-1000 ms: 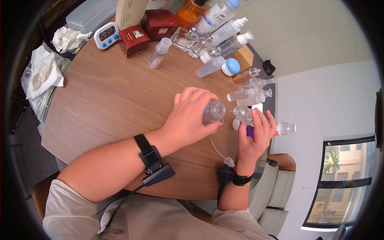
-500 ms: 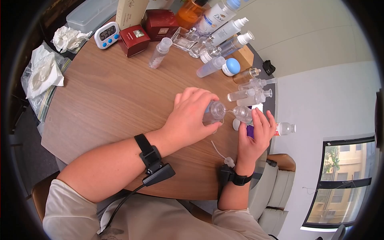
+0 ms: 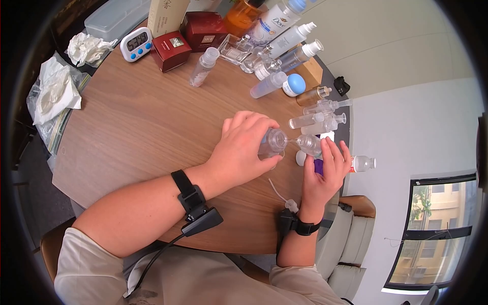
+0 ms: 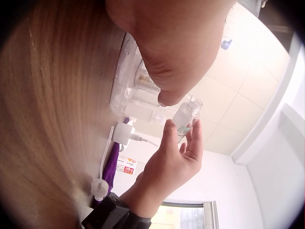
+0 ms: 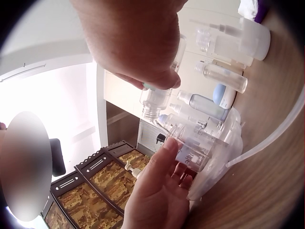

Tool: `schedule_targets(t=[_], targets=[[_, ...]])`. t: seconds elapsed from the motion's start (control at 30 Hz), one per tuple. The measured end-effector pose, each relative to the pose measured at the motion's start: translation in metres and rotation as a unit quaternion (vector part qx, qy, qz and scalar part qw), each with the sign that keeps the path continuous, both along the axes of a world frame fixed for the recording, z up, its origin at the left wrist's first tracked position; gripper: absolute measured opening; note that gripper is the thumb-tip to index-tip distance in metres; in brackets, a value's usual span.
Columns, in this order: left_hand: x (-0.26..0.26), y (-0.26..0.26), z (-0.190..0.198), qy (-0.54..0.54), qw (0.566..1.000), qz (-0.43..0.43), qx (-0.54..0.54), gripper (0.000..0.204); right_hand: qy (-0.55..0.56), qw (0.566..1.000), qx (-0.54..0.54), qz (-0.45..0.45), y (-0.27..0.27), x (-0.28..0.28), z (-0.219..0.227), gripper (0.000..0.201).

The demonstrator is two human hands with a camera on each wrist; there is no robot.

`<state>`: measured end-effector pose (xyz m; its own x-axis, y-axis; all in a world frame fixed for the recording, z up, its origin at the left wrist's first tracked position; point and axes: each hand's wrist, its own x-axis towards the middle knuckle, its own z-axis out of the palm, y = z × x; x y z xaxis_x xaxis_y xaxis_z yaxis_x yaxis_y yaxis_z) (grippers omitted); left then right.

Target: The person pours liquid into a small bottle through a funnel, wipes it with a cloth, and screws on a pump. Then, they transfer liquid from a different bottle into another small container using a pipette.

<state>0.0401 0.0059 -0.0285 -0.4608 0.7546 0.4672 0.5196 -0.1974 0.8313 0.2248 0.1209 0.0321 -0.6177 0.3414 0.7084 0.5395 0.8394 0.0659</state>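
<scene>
My left hand (image 3: 244,147) grips a wide clear bottle (image 3: 273,142) around its side, its uncapped mouth facing up. Between the fingertips and thumb of my right hand (image 3: 328,175) is a smaller clear bottle (image 3: 307,144), tipped so that its mouth points at the wide bottle. A thin stream of clear liquid (image 3: 292,141) spans the small gap between the two mouths. In the right wrist view the small bottle (image 5: 155,100) hangs tilted above the wide bottle (image 5: 190,151). The left wrist view shows a green mark on the small bottle (image 4: 183,117).
A pump head with a tube (image 3: 291,205) lies near my right wrist. Several bottles, including a capped one (image 3: 204,67), line the far side with red boxes (image 3: 170,52) and a timer (image 3: 135,44). Crumpled tissues (image 3: 57,96) sit at the left. A white cap (image 3: 300,158) lies beyond my hands.
</scene>
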Motion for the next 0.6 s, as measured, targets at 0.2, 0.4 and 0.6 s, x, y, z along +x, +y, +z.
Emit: schedule_targets(t=[0.2, 0.4, 0.6], targets=[[0.0, -0.0005, 0.0005, -0.003, 1.0, -0.002, -0.002, 0.057, -0.002, 1.0, 0.002, -0.003, -0.0001, 0.0001, -0.0001, 0.055], [0.0004, -0.0005, 0.0007, -0.008, 1.0, -0.004, -0.003, 0.057, 0.0, 1.0, 0.006, -0.006, -0.0007, 0.0005, -0.0004, 0.054], [0.0004, -0.0005, 0.0009, -0.007, 1.0, -0.006, -0.007, 0.057, 0.005, 1.0, 0.005, -0.006, -0.0001, 0.0006, -0.0008, 0.054]])
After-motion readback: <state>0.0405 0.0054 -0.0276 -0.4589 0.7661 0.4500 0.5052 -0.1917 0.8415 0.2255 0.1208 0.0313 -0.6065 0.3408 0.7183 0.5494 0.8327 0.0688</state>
